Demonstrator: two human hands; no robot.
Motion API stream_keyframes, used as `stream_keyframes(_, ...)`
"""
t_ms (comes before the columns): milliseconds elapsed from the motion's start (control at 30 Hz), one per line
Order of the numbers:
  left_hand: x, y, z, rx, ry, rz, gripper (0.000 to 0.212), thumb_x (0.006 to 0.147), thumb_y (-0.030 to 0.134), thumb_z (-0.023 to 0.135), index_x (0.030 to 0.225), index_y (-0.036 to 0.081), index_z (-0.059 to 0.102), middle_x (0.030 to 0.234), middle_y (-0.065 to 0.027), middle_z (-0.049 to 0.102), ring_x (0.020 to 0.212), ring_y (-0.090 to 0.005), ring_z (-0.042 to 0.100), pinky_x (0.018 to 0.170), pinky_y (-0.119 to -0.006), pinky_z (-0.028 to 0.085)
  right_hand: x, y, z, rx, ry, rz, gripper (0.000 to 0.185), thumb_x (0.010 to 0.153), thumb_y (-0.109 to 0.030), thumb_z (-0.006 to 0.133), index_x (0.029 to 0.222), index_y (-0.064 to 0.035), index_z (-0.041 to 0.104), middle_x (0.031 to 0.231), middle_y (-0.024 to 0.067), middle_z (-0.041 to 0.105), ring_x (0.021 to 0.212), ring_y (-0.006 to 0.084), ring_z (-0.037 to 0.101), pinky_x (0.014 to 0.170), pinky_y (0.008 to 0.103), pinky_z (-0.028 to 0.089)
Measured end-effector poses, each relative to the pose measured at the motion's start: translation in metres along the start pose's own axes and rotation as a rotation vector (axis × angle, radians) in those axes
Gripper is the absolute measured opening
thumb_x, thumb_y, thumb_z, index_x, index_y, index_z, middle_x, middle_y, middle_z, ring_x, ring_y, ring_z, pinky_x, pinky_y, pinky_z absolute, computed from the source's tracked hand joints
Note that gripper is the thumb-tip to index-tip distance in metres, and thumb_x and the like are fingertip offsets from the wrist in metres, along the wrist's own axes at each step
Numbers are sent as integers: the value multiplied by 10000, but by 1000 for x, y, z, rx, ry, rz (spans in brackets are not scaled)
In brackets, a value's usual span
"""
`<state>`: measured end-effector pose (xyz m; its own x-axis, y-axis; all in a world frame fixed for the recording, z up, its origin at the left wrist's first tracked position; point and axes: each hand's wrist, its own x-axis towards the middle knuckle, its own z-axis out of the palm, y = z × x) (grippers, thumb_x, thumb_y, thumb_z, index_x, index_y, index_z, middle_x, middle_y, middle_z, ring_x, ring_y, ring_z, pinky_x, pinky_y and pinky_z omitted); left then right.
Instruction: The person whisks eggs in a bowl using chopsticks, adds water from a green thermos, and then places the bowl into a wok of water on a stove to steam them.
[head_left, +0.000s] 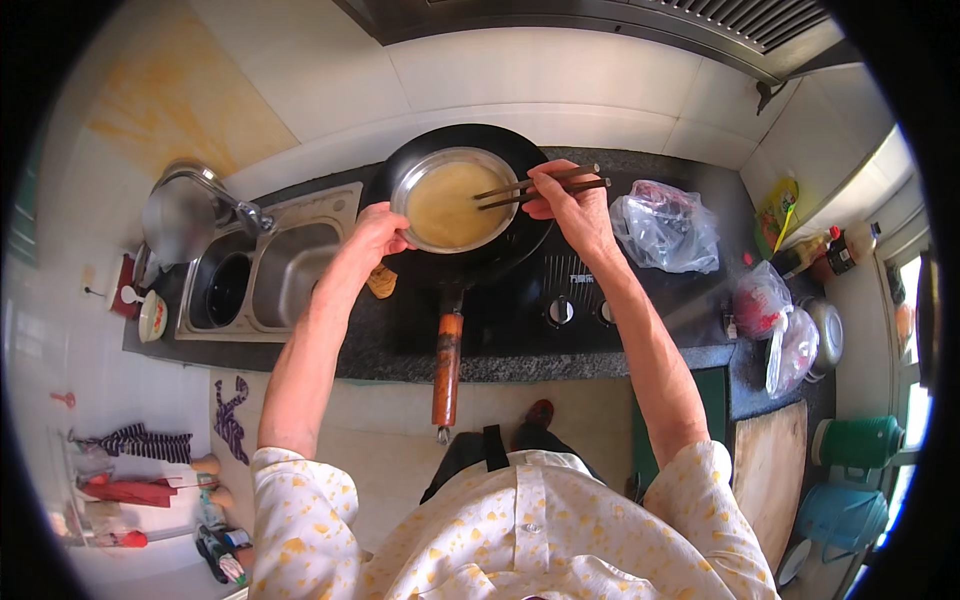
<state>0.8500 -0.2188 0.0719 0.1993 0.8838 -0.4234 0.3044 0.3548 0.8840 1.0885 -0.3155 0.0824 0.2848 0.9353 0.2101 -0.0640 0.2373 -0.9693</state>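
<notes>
My left hand (381, 231) grips the rim of a round metal bowl (512, 225) at its left side. The bowl holds a pale yellow liquid (454, 204) and is over a black wok (465, 140) on the stove; whether it touches the wok I cannot tell. A pair of dark chopsticks (574, 186) is held in my right hand (568, 202), their tips in the liquid. The wok's wooden handle (448, 367) points towards my body.
A double steel sink (294, 259) with a faucet (255, 217) lies left. Plastic bags (666, 229) sit right of the wok, near the stove knobs (560, 310). Bottles (851, 247) and a wooden board (766, 480) are farther right. A range hood (585, 19) hangs above.
</notes>
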Motion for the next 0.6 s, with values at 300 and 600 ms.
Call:
stream_keyframes(300, 40, -19, 9, 55, -1, -51, 159, 716, 32, 457, 862, 36, 522, 681, -81, 594, 508, -141, 564, 415, -196, 392, 22, 28, -13, -37, 7, 89, 163, 812, -123, 508, 873, 16, 569, 728, 87, 590, 600, 129, 598, 539, 226, 494)
stream_keyframes(600, 55, -31, 10, 65, -20, -62, 158, 717, 34, 447, 857, 47, 520, 689, -75, 592, 527, -137, 560, 433, -210, 391, 30, 40, -12, -37, -17, 121, 179, 817, -137, 514, 890, 15, 574, 736, 91, 591, 606, 136, 600, 546, 230, 498)
